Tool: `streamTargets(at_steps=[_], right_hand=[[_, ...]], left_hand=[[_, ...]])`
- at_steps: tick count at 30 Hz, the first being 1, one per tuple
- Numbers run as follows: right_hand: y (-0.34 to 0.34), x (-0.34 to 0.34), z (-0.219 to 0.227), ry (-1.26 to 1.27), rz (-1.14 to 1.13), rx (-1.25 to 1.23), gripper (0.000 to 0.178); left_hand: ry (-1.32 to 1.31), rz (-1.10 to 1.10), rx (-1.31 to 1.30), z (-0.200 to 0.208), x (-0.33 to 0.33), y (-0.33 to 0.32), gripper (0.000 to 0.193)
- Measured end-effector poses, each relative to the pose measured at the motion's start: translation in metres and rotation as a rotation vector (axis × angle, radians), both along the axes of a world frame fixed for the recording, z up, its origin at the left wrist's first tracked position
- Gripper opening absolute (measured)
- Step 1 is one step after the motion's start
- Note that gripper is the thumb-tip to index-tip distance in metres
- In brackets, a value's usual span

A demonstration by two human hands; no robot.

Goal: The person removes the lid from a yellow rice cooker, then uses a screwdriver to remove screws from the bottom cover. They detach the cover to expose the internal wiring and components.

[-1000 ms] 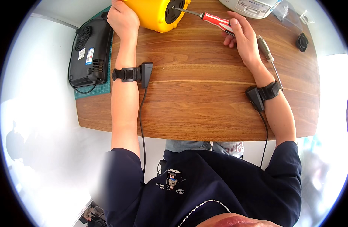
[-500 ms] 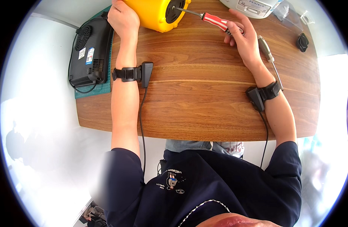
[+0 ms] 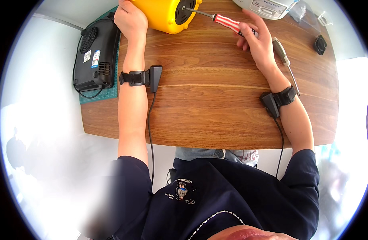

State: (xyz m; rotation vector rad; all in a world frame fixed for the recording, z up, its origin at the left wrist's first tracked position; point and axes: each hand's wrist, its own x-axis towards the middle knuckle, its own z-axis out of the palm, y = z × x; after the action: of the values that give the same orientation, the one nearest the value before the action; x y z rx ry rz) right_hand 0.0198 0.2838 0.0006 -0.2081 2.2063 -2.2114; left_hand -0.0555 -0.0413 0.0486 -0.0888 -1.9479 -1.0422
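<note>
A yellow rounded appliance (image 3: pixel 166 14) lies on its side at the far edge of the wooden table (image 3: pixel 216 108). My left hand (image 3: pixel 130 20) rests against its left side and steadies it. My right hand (image 3: pixel 258 40) grips the red-and-white handle of a screwdriver (image 3: pixel 228 22). The screwdriver's metal shaft points left, with its tip in the dark round opening of the yellow appliance. Both wrists carry black strapped sensors with cables.
A black box-shaped device (image 3: pixel 96 56) with vents sits on a green mat (image 3: pixel 98 96) at the table's left end. A second screwdriver (image 3: pixel 286 60) lies right of my right hand. A small black part (image 3: pixel 320 44) and a white appliance (image 3: pixel 270 6) are at the far right.
My right hand has shifted slightly on the screwdriver handle, its fingers opening a little more; the tip stays in the yellow appliance. The left hand has not moved.
</note>
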Motion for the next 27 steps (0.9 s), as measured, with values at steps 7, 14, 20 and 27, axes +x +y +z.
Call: streamTargets(at_steps=[7,14,20,27], right_hand=[[-0.01,-0.001,-0.007,0.331,-0.044,0.008,0.062],[-0.003,-0.002,0.0,-0.097,0.037,-0.046,0.054],[-0.009,0.001,-0.005,0.293,-0.002,0.055,0.055],[-0.011,0.001,-0.002,0.116,-0.01,0.135,0.06]], left_hand=[[0.009,-0.008,0.004,-0.001,-0.001,0.001,0.046],[0.05,0.016,-0.013,-0.003,-0.002,-0.003,0.049],[-0.005,0.012,0.022,-0.001,0.0,0.0,0.051],[-0.021,0.129,-0.041,-0.005,-0.004,-0.006,0.056]])
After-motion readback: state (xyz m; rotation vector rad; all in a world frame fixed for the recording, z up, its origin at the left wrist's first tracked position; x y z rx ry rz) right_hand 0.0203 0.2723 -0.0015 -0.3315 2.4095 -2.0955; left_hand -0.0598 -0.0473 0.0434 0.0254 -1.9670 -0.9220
